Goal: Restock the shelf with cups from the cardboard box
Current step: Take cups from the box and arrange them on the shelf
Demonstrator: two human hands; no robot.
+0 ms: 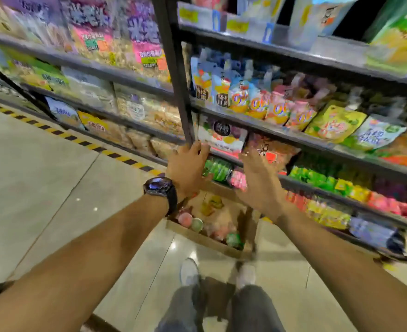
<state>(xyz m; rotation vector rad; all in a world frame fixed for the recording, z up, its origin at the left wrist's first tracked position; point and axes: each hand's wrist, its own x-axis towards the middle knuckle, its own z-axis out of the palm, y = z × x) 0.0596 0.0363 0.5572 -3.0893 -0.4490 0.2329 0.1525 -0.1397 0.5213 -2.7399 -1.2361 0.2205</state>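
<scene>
both arms reach out at the centre of the frame. the left hand (186, 170), with a dark wristwatch (160, 186) on its wrist, has its fingers straight and spread, holding nothing, its tips by the dark shelf upright (173, 68). the right hand (261, 180), blurred, is also spread flat and empty, in front of the snack shelf (317, 141). below the hands, the open cardboard box (197, 236) sits on the tiled floor (42, 176), with round-lidded cups (185, 219) inside. white shoes (189, 271) show at lower centre.

Left hand (187, 169), right hand (261, 179) above box (198, 236)
</scene>
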